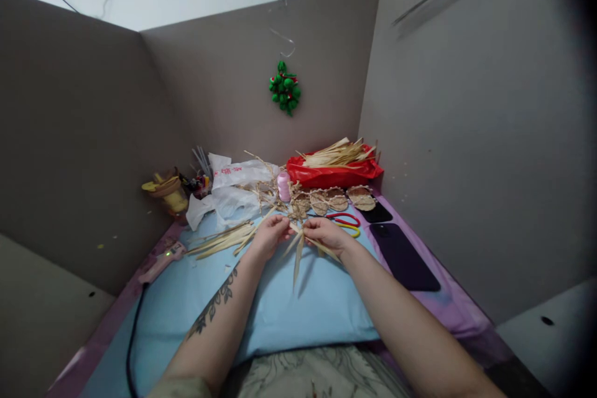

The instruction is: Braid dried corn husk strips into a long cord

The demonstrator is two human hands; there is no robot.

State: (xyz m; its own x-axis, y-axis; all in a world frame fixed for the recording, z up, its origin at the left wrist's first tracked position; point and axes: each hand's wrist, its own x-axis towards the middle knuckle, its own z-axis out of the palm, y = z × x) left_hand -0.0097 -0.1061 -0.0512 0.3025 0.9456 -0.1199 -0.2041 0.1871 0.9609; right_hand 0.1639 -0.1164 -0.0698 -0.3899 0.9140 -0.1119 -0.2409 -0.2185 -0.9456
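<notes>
My left hand [275,233] and my right hand [326,234] meet over the blue cover [317,311]. Between them they pinch flat, pale dried straw strips [297,255] that cross each other, with loose ends pointing down and out to the right. Fingertips of both hands are closed on the strips, one hand at each side of the crossing. Just behind my right hand lie scissors [347,221] with red and yellow handles. More loose straw strips [224,241] are spread left of my left hand. Fingers partly cover where the strips join.
Behind stand a pink thread spool [283,187], small woven straw pieces [336,199] and a red bag [303,175] of straw. White plastic bags [242,173] lie left of the spool. A corded pink glue gun [163,261] is at left, a dark phone [403,258] at right. Grey panels enclose three sides.
</notes>
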